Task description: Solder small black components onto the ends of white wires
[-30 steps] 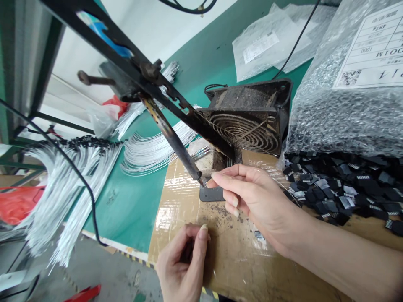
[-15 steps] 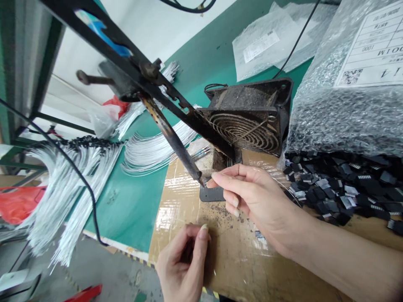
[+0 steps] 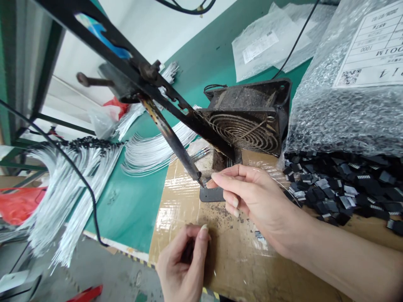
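Observation:
A soldering iron (image 3: 176, 140) slants down from a black metal stand (image 3: 160, 90), its pointed tip low over the brown board. Just right of that tip, my right hand (image 3: 252, 191) pinches a thin pale wire (image 3: 285, 187) between thumb and forefinger; the wire curves back behind the hand toward the right. Lower down, my left hand (image 3: 185, 260) is closed over the board, thumb pressed to curled fingers. Whatever it may hold is hidden. A small black connector piece (image 3: 260, 235) lies on the board below my right hand.
A dusty fan (image 3: 245, 130) stands behind the iron. Many black connector pieces (image 3: 343, 188) are heaped at right, before a bubble-wrap package (image 3: 343, 121). White wires (image 3: 151, 153) lie on the green mat, and bundles (image 3: 59, 197) hang at left. A black cable (image 3: 78, 176) crosses the left side.

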The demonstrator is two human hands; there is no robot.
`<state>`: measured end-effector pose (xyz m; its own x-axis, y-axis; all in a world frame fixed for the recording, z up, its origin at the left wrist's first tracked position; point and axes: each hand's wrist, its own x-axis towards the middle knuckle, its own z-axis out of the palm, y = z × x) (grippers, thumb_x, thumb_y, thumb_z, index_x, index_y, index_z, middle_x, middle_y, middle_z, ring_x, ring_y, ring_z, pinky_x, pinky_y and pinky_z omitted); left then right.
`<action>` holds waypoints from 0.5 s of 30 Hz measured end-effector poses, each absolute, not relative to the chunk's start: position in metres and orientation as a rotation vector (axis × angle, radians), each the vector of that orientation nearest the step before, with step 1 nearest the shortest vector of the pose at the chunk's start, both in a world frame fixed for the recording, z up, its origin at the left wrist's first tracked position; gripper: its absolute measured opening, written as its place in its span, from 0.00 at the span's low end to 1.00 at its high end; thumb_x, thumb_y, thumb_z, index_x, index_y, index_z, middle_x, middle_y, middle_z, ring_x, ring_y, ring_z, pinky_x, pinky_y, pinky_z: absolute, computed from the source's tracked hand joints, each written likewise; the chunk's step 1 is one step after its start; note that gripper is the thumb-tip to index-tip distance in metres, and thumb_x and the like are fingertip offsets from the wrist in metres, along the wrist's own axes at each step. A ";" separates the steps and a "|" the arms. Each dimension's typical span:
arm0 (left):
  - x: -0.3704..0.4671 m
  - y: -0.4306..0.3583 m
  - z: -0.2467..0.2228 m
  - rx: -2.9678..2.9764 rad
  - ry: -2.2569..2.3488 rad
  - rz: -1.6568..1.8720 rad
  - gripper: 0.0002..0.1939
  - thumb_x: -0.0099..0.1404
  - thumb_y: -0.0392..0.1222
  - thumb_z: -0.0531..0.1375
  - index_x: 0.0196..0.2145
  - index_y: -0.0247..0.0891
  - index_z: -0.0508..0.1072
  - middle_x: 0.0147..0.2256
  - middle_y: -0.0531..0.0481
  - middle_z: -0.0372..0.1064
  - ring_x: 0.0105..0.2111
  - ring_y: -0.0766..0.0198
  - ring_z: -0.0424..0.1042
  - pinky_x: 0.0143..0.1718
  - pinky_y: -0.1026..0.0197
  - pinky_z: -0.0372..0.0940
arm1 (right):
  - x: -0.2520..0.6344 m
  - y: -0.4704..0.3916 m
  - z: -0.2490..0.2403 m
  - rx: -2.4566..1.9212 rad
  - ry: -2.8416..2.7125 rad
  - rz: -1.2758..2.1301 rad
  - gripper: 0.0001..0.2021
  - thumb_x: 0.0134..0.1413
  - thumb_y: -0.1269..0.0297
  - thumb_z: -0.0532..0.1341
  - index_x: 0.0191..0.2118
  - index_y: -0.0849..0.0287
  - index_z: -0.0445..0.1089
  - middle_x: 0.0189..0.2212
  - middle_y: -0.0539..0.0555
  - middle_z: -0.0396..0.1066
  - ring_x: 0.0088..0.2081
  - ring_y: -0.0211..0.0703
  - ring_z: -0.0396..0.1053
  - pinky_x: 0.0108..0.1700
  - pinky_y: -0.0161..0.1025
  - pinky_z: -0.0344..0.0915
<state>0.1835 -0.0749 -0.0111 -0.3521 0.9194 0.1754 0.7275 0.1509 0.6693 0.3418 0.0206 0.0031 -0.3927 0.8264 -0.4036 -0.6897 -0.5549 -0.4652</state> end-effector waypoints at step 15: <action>0.181 -0.075 -0.013 1.629 2.144 1.008 0.19 0.65 0.52 0.65 0.22 0.38 0.71 0.19 0.56 0.62 0.19 0.69 0.57 0.21 0.67 0.54 | 0.342 0.019 0.001 -0.744 -0.302 2.026 0.15 0.44 0.59 0.75 0.27 0.59 0.70 0.21 0.47 0.70 0.20 0.29 0.56 0.23 0.34 0.51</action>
